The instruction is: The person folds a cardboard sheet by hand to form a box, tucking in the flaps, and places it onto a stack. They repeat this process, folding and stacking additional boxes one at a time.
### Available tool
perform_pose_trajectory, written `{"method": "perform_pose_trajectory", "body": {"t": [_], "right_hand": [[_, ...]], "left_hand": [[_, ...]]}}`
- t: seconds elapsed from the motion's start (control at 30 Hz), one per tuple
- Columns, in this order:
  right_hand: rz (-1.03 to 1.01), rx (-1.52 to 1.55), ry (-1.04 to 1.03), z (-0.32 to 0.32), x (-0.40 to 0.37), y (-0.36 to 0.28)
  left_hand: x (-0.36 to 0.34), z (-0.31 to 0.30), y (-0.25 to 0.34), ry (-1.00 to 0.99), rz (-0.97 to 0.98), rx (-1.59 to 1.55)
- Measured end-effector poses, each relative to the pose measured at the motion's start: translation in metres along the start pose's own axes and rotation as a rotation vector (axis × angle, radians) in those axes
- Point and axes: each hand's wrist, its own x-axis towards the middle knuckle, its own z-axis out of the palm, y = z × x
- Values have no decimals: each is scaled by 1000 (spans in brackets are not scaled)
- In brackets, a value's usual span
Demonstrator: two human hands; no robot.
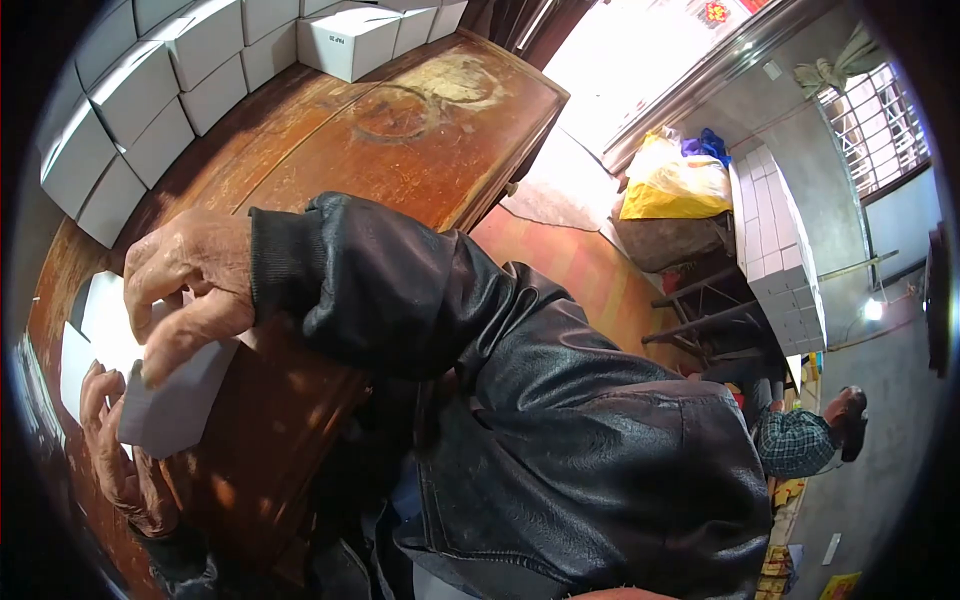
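Black jacket sleeve (400, 290) leads to the right hand (190, 275), its fingers pinching a white box (175, 405) that the left hand (115, 460) grips from below.

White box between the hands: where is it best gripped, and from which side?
On the white box, likely pinch the long flat sides mid-length, coming at the exposed face: the left hand cups one end, the right hand covers the other.
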Motion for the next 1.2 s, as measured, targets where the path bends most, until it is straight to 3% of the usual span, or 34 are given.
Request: {"method": "perform_pose_trajectory", "body": {"t": [0.17, 0.33, 0.43, 0.57, 0.73, 0.87, 0.9, 0.97, 1.03, 1.2], "right_hand": [[-3, -158, -23, 6, -1, 8], [16, -60, 58, 13, 0, 11], [-50, -63, 51, 15, 1, 15], [-95, -147, -43, 18, 3, 16], [-69, -94, -27, 23, 2, 22], [28, -162, -5, 23, 2, 16], [-70, -197, 26, 25, 4, 20], [-267, -267, 88, 31, 9, 34], [-292, -307, 100, 34, 9, 40], [-295, -404, 145, 38, 9, 39]], "left_hand": [[-24, -11, -20, 36, -140, -3], [-32, -11, -18, 108, -287, -158], [-25, -11, -8, 52, -166, -30], [-35, -8, -11, 9, -288, 100], [-35, -7, -12, 100, -343, 157], [-34, -10, -21, 49, -73, 320], [-33, -10, -22, 37, -5, 361], [-30, -11, -20, 17, -92, 323], [-20, -8, -3, -3, -399, 160], [-10, 1, 7, 36, -332, 185]]}}
